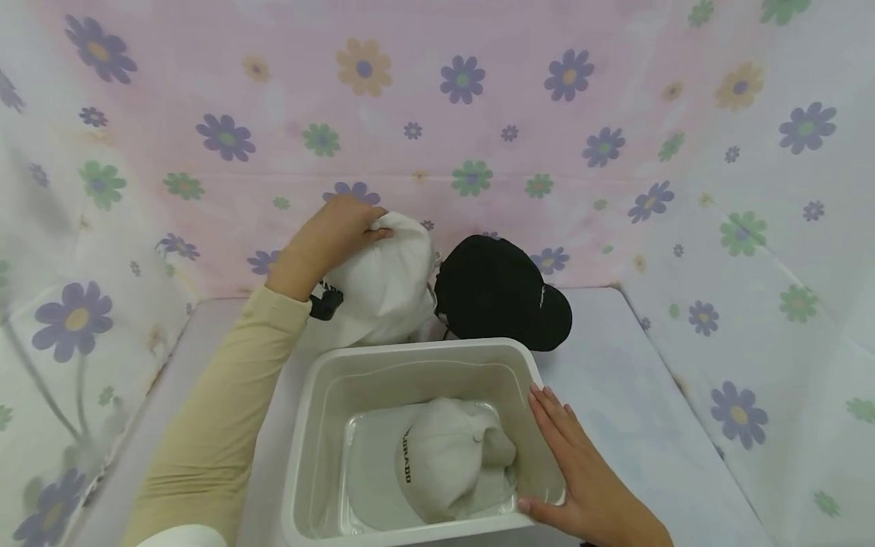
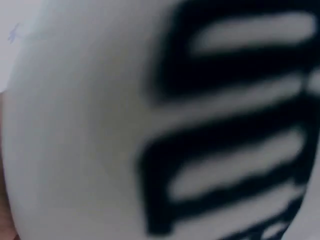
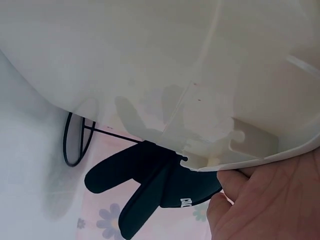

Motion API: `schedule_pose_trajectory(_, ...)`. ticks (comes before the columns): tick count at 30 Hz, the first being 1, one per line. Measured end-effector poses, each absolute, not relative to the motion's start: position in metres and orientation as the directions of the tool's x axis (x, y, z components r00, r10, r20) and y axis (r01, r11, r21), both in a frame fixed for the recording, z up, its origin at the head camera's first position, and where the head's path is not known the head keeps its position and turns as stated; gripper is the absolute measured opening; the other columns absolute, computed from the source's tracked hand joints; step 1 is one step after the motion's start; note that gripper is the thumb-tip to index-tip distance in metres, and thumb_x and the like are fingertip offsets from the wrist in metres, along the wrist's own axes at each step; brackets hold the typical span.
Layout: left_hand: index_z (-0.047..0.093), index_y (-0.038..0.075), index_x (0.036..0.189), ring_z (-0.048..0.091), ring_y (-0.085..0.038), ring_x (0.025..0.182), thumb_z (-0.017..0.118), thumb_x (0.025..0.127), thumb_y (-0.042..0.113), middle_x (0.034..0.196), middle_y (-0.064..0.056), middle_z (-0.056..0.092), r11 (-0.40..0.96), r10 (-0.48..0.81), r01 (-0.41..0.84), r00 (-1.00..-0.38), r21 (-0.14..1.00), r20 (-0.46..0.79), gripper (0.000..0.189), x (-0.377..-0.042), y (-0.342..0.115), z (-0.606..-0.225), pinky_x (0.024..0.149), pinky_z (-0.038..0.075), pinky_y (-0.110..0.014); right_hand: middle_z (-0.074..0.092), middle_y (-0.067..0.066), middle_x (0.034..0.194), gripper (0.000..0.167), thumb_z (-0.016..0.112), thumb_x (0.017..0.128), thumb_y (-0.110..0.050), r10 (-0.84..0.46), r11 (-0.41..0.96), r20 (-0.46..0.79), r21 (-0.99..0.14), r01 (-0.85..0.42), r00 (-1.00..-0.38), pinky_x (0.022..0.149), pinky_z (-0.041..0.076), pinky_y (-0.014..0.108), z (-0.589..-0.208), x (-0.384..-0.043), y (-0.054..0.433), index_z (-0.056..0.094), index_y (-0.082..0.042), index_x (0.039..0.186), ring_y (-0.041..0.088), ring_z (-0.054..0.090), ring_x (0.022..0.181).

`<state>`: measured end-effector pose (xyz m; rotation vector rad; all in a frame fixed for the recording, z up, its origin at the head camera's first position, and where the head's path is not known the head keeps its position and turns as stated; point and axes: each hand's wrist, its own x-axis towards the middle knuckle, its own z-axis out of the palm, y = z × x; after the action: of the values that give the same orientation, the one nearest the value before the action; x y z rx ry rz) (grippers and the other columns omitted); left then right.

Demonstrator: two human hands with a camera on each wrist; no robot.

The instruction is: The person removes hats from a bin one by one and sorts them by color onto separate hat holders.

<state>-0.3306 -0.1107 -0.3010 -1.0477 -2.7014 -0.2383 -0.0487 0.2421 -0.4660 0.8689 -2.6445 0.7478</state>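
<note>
My left hand pinches the crown of a white cap behind the bin, its fingertips at the top of the fabric. Dark lettering on white cloth fills the left wrist view, blurred and very near. Against the right side of a pale plastic bin rests my right hand, fingers straight along the rim and thumb at the front corner. Inside the bin lies another white cap with dark letters on its front, brim pointing left.
Just right of the held cap is a black cap, brim toward the right. In the right wrist view, two dark brims show beside a black wire stand. Flower-printed cloth hangs at the back and sides of the white table.
</note>
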Motion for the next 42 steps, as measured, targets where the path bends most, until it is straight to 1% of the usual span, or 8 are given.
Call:
schedule_pose_trajectory(4, 0.068, 0.006, 0.092, 0.055, -0.030, 0.078, 0.067, 0.100, 0.025, 0.075, -0.009, 0.063, 0.714, 0.650, 0.686, -0.724, 0.138, 0.231, 0.021, -0.333, -0.113, -0.314, 0.073, 0.046, -0.041, 0.026, 0.022, 0.165, 0.108, 0.073, 0.085, -0.059, -0.477, 0.689, 0.384, -0.395, -0.607, -0.791, 0.126, -0.003, 0.026, -0.467, -0.049, 0.242, 0.025, 0.004, 0.158, 0.031, 0.017, 0.156)
schedule_pose_trajectory(8, 0.069, 0.006, 0.098, 0.060, -0.028, 0.079, 0.064, 0.102, 0.028, 0.079, -0.009, 0.065, 0.700, 0.659, 0.683, -0.731, 0.210, 0.180, 0.023, -0.335, -0.118, -0.329, 0.075, 0.049, -0.042, 0.025, 0.022, 0.165, 0.109, 0.075, 0.084, -0.058, -0.473, 0.691, 0.376, -0.403, -0.600, -0.797, 0.126, -0.003, 0.025, -0.468, -0.048, 0.242, 0.024, 0.002, 0.160, 0.031, 0.016, 0.156)
schedule_pose_trajectory(12, 0.068, 0.003, 0.122, 0.069, -0.037, 0.099, 0.061, 0.104, 0.031, 0.105, -0.015, 0.074, 0.698, 0.653, 0.667, -0.742, 0.259, 0.149, 0.035, -0.335, -0.121, -0.342, 0.092, 0.050, -0.053, 0.026, 0.022, 0.165, 0.109, 0.076, 0.083, -0.057, -0.469, 0.695, 0.372, -0.404, -0.595, -0.801, 0.126, -0.003, 0.025, -0.467, -0.048, 0.242, 0.024, 0.001, 0.160, 0.031, 0.016, 0.156)
schedule_pose_trajectory(15, 0.061, 0.005, 0.138, 0.059, -0.045, 0.118, 0.058, 0.104, 0.039, 0.123, -0.019, 0.070, 0.728, 0.625, 0.630, -0.772, 0.271, 0.116, 0.048, -0.333, -0.120, -0.349, 0.105, 0.040, -0.061, 0.025, 0.021, 0.165, 0.110, 0.078, 0.082, -0.055, -0.463, 0.700, 0.364, -0.410, -0.585, -0.809, 0.125, -0.003, 0.024, -0.466, -0.048, 0.242, 0.024, 0.001, 0.160, 0.029, 0.015, 0.156)
schedule_pose_trajectory(19, 0.053, 0.012, 0.148, 0.044, -0.045, 0.129, 0.056, 0.101, 0.052, 0.140, -0.017, 0.061, 0.768, 0.583, 0.566, -0.812, 0.300, 0.039, 0.061, -0.330, -0.115, -0.356, 0.108, 0.029, -0.062, 0.024, 0.020, 0.166, 0.110, 0.078, 0.082, -0.054, -0.460, 0.699, 0.357, -0.420, -0.579, -0.813, 0.125, -0.004, 0.022, -0.466, -0.046, 0.243, 0.023, 0.001, 0.160, 0.029, 0.014, 0.157)
schedule_pose_trajectory(31, 0.048, 0.024, 0.151, 0.036, -0.038, 0.130, 0.071, 0.086, 0.062, 0.153, -0.007, 0.050, 0.790, 0.527, 0.462, -0.848, 0.402, -0.062, 0.079, -0.334, -0.119, -0.356, 0.099, 0.024, -0.058, 0.025, 0.020, 0.166, 0.109, 0.079, 0.082, -0.053, -0.461, 0.696, 0.364, -0.418, -0.585, -0.809, 0.125, -0.002, 0.023, -0.466, -0.047, 0.242, 0.024, 0.002, 0.159, 0.029, 0.015, 0.156)
schedule_pose_trajectory(37, 0.044, 0.022, 0.154, 0.030, -0.042, 0.138, 0.071, 0.086, 0.060, 0.157, -0.007, 0.045, 0.781, 0.498, 0.424, -0.866, 0.459, -0.047, 0.082, -0.334, -0.123, -0.361, 0.100, 0.018, -0.063, 0.026, 0.020, 0.166, 0.109, 0.079, 0.082, -0.053, -0.458, 0.694, 0.365, -0.423, -0.583, -0.810, 0.125, -0.001, 0.022, -0.466, -0.046, 0.242, 0.024, 0.000, 0.160, 0.029, 0.015, 0.156)
schedule_pose_trajectory(42, 0.042, 0.017, 0.155, 0.031, -0.042, 0.141, 0.071, 0.086, 0.059, 0.157, -0.011, 0.044, 0.775, 0.493, 0.437, -0.870, 0.455, -0.004, 0.086, -0.331, -0.125, -0.365, 0.106, 0.017, -0.066, 0.023, 0.017, 0.167, 0.111, 0.081, 0.080, -0.050, -0.443, 0.702, 0.324, -0.456, -0.548, -0.836, 0.122, 0.003, 0.013, -0.466, -0.044, 0.241, 0.022, -0.003, 0.161, 0.026, 0.012, 0.157)
